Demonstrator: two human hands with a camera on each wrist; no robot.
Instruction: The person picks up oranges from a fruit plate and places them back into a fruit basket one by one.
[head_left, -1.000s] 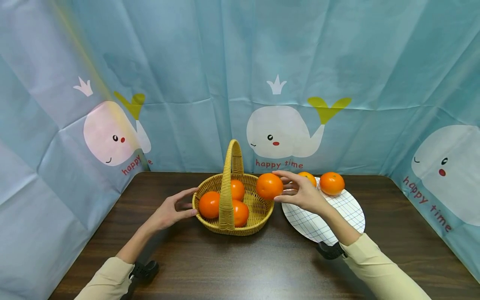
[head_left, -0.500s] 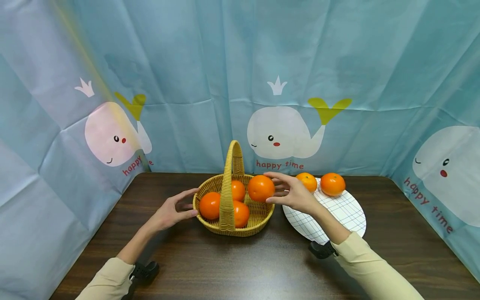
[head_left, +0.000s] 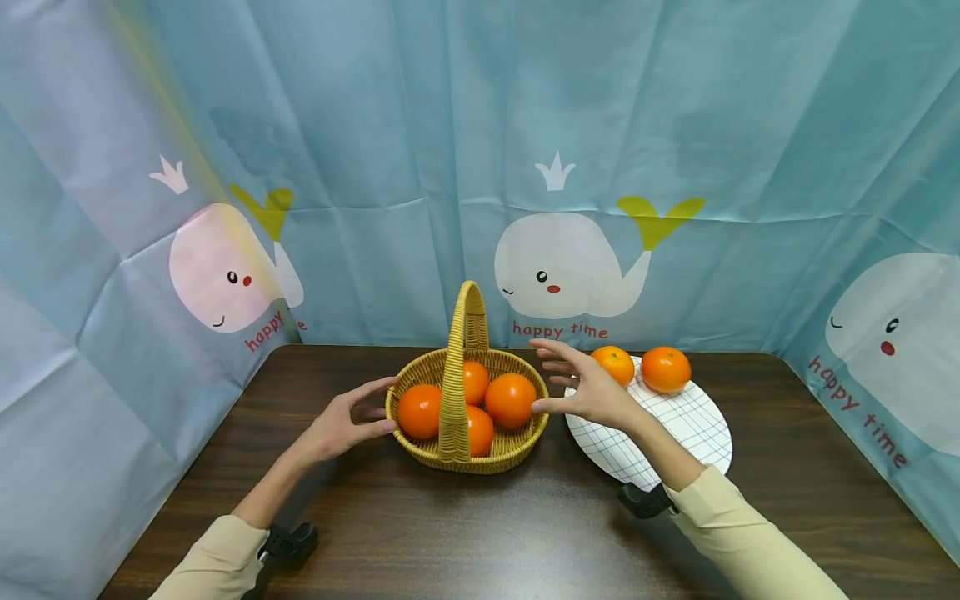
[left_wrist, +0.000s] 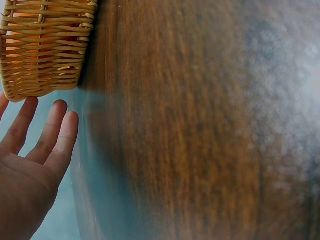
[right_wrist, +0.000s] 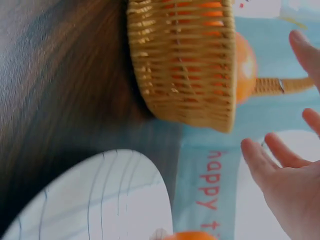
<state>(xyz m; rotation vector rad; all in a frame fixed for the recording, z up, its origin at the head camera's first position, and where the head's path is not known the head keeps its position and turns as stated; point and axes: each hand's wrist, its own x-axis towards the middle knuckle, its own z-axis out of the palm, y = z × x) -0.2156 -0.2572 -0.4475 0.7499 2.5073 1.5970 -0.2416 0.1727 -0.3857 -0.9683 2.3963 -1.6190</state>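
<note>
A yellow wicker basket (head_left: pixel 498 460) with a tall arched handle stands at the table's middle, several oranges inside it. One orange (head_left: pixel 512 401) lies in the right part of the basket; another orange (head_left: pixel 418 411) sits at the left. My left hand (head_left: pixel 337 427) touches the basket's left end with fingertips and thumb, its fingers nearly straight in the left wrist view. My right hand (head_left: pixel 596 390) hovers by the right rim, fingers spread and apart from the orange there. In the right wrist view nothing is between the right hand's fingers (right_wrist: pixel 257 160).
To the right of the basket lies a white plate (head_left: pixel 686 425) with a blue grid. Two oranges rest at its back, a left orange (head_left: pixel 615 365) and a right orange (head_left: pixel 666 369). A blue curtain (head_left: pixel 360 275) with whale prints hangs behind the dark wooden table (head_left: pixel 450 533).
My right hand carried an orange leftward over the basket, then let it go; it now lies lower, among the others. The left hand has stayed at the basket's left end.
</note>
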